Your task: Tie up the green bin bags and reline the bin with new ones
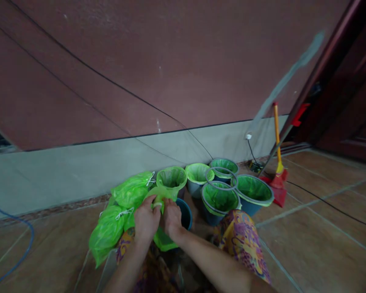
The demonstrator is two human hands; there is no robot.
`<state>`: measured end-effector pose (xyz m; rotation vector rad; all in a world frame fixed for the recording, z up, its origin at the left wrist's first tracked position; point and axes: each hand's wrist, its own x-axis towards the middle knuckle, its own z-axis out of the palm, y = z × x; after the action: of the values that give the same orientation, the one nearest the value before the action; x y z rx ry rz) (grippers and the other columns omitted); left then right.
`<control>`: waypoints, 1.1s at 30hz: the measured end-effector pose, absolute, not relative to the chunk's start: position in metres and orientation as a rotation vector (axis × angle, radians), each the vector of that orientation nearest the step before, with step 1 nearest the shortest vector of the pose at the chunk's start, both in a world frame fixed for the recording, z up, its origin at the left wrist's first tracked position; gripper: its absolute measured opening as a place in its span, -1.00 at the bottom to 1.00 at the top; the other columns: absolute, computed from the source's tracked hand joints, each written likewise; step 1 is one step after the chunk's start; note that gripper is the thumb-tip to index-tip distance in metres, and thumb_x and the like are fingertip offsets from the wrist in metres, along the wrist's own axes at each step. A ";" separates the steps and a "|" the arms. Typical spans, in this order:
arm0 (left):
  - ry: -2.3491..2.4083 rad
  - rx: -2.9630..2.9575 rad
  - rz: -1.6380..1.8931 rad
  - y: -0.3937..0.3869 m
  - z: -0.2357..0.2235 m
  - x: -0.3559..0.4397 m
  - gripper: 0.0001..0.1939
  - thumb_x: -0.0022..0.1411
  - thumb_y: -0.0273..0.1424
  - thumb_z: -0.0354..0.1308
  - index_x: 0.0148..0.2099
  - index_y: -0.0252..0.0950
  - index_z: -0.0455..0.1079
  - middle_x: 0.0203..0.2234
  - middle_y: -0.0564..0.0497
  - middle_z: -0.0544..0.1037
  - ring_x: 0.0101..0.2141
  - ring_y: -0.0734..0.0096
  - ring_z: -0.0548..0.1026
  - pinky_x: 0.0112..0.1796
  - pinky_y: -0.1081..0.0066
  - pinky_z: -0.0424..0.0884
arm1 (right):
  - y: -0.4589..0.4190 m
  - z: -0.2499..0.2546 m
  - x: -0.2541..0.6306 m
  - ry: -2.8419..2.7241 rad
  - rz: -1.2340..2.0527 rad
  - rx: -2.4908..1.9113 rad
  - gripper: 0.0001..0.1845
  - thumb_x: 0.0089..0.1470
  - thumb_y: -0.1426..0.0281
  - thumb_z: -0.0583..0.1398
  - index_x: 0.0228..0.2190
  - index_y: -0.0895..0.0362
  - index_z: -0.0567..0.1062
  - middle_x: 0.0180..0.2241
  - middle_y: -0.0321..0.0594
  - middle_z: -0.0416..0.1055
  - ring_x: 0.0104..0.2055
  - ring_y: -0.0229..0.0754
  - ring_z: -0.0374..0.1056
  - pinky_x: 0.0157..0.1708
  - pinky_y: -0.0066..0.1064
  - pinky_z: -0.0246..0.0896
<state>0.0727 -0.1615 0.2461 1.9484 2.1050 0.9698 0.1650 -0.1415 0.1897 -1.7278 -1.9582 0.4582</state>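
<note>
Between my knees, my left hand (pixel 147 219) and my right hand (pixel 172 216) are close together, both closed on a thin green plastic bag (pixel 163 193). The bag's top spreads above my fingers, and more green plastic (pixel 164 241) hangs below my wrists. A bit of white drawstring shows by my left fingers. Just right of and behind my right hand stands a blue bin (pixel 186 215), partly hidden by it. To the left lie tied green bags (pixel 107 232) with white strings, full-looking and heaped by the wall.
Several bins lined with green bags stand ahead and right, including a near one (pixel 221 199) and a wider one (pixel 253 190). Loose grey rings (pixel 222 169) rest over two bins. A red dustpan (pixel 279 191) and yellow-handled brush (pixel 277 132) stand right. A blue hose (pixel 30 232) lies left.
</note>
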 end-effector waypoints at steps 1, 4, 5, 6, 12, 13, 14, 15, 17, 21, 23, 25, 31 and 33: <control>2.112 1.979 0.963 -0.160 0.245 0.071 -0.55 0.18 -0.41 -0.01 0.08 -0.39 0.45 -0.13 -0.19 0.62 -0.24 0.21 0.60 -0.17 0.33 0.46 | -0.136 0.187 0.173 -1.940 0.429 -1.753 -0.62 0.07 0.51 0.11 -0.05 0.21 0.47 -0.13 0.01 0.51 -0.07 0.00 0.42 -0.06 -0.21 0.29; 2.165 2.055 0.932 -0.154 0.244 0.058 -0.57 0.19 -0.46 -0.02 0.08 -0.38 0.45 -0.07 -0.19 0.60 -0.17 0.18 0.59 -0.11 0.31 0.45 | -0.117 0.180 0.211 -1.867 0.336 -1.813 -0.72 0.08 0.57 0.06 -0.27 0.16 0.54 -0.25 -0.08 0.53 -0.16 -0.10 0.45 -0.11 -0.32 0.29; 2.196 2.062 0.931 -0.151 0.244 0.053 -0.57 0.20 -0.47 -0.03 0.07 -0.36 0.45 -0.07 -0.18 0.60 -0.17 0.18 0.59 -0.11 0.31 0.45 | -0.112 0.180 0.224 -1.825 0.312 -1.815 -0.73 0.10 0.56 0.05 -0.29 0.16 0.54 -0.26 -0.09 0.53 -0.16 -0.12 0.45 -0.10 -0.35 0.28; 2.227 2.060 0.937 -0.149 0.244 0.048 -0.58 0.20 -0.47 -0.03 0.06 -0.36 0.46 -0.08 -0.18 0.61 -0.17 0.19 0.60 -0.12 0.31 0.45 | -0.108 0.182 0.236 -1.781 0.302 -1.796 -0.73 0.11 0.56 0.05 -0.30 0.16 0.54 -0.26 -0.10 0.53 -0.16 -0.14 0.45 -0.10 -0.37 0.27; 2.277 2.027 0.951 -0.137 0.248 0.059 -0.63 0.23 -0.42 0.02 0.04 -0.37 0.47 -0.17 -0.16 0.64 -0.23 0.23 0.61 -0.18 0.36 0.47 | -0.125 0.201 0.234 -1.931 0.499 -1.471 -0.78 0.06 0.46 0.14 -0.25 0.13 0.54 -0.24 -0.18 0.54 -0.21 -0.17 0.47 -0.18 -0.44 0.28; 2.273 2.026 0.932 -0.136 0.249 0.065 -0.63 0.23 -0.41 0.03 0.04 -0.36 0.47 -0.18 -0.14 0.65 -0.25 0.24 0.61 -0.20 0.37 0.47 | -0.132 0.202 0.224 -1.941 0.550 -1.456 -0.74 0.03 0.41 0.18 -0.19 0.13 0.53 -0.21 -0.17 0.54 -0.21 -0.14 0.48 -0.19 -0.41 0.29; 2.264 2.028 0.913 -0.136 0.249 0.071 -0.63 0.23 -0.40 0.04 0.04 -0.35 0.47 -0.18 -0.13 0.65 -0.25 0.25 0.61 -0.21 0.38 0.47 | -0.137 0.203 0.212 -1.929 0.574 -1.464 -0.67 0.00 0.37 0.22 -0.14 0.14 0.51 -0.21 -0.15 0.54 -0.19 -0.10 0.48 -0.18 -0.37 0.30; 2.250 2.033 0.899 -0.136 0.250 0.077 -0.63 0.22 -0.40 0.04 0.04 -0.34 0.47 -0.17 -0.12 0.65 -0.24 0.26 0.61 -0.20 0.39 0.47 | -0.140 0.203 0.201 -1.890 0.580 -1.478 -0.57 -0.01 0.36 0.23 -0.05 0.17 0.46 -0.18 -0.11 0.54 -0.14 -0.06 0.48 -0.15 -0.34 0.31; 2.217 2.042 0.893 -0.136 0.250 0.087 -0.64 0.21 -0.41 0.05 0.04 -0.32 0.46 -0.15 -0.10 0.64 -0.19 0.28 0.61 -0.14 0.41 0.45 | -0.142 0.201 0.182 -1.790 0.565 -1.513 -0.48 0.01 0.37 0.21 0.03 0.22 0.40 -0.12 -0.03 0.53 -0.06 0.00 0.46 -0.10 -0.29 0.31; 2.226 2.016 0.885 -0.135 0.250 0.092 -0.62 0.23 -0.42 0.02 0.06 -0.33 0.45 -0.10 -0.12 0.63 -0.14 0.28 0.60 -0.11 0.41 0.45 | -0.130 0.190 0.175 -1.693 0.551 -1.651 -0.70 0.08 0.45 0.13 -0.12 0.18 0.50 -0.28 -0.06 0.58 -0.19 -0.01 0.52 -0.24 -0.32 0.32; 2.261 2.002 0.853 -0.133 0.250 0.086 -0.62 0.23 -0.43 0.01 0.07 -0.33 0.44 -0.10 -0.11 0.62 -0.16 0.28 0.61 -0.13 0.42 0.45 | -0.121 0.182 0.186 -1.712 0.484 -1.729 -0.74 0.09 0.52 0.08 -0.25 0.15 0.54 -0.37 -0.08 0.58 -0.26 -0.03 0.53 -0.31 -0.36 0.29; 2.307 2.005 0.815 -0.131 0.249 0.074 -0.62 0.24 -0.43 0.02 0.07 -0.32 0.44 -0.10 -0.11 0.63 -0.18 0.27 0.61 -0.16 0.41 0.46 | -0.110 0.177 0.206 -1.731 0.385 -1.761 -0.71 0.11 0.56 0.04 -0.32 0.13 0.55 -0.37 -0.09 0.58 -0.25 -0.05 0.53 -0.30 -0.38 0.26; 2.443 1.978 0.787 -0.124 0.252 0.039 -0.64 0.25 -0.44 0.01 0.05 -0.33 0.46 -0.08 -0.15 0.62 -0.22 0.25 0.62 -0.20 0.39 0.47 | -0.079 0.210 0.273 -1.612 0.167 -1.686 -0.71 0.21 0.48 0.00 -0.30 0.14 0.52 -0.33 -0.16 0.57 -0.29 -0.16 0.51 -0.28 -0.44 0.23; 2.454 1.962 0.823 -0.122 0.254 0.039 -0.65 0.26 -0.42 0.01 0.04 -0.32 0.47 -0.11 -0.15 0.63 -0.22 0.24 0.62 -0.19 0.39 0.47 | -0.080 0.227 0.278 -1.621 0.168 -1.569 -0.74 0.18 0.46 0.02 -0.29 0.15 0.51 -0.31 -0.16 0.56 -0.28 -0.17 0.49 -0.23 -0.44 0.25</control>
<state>0.0394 -0.1217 0.2543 1.9621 2.4544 0.8235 0.2778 -0.0799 0.2270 -1.5693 -1.6207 0.1683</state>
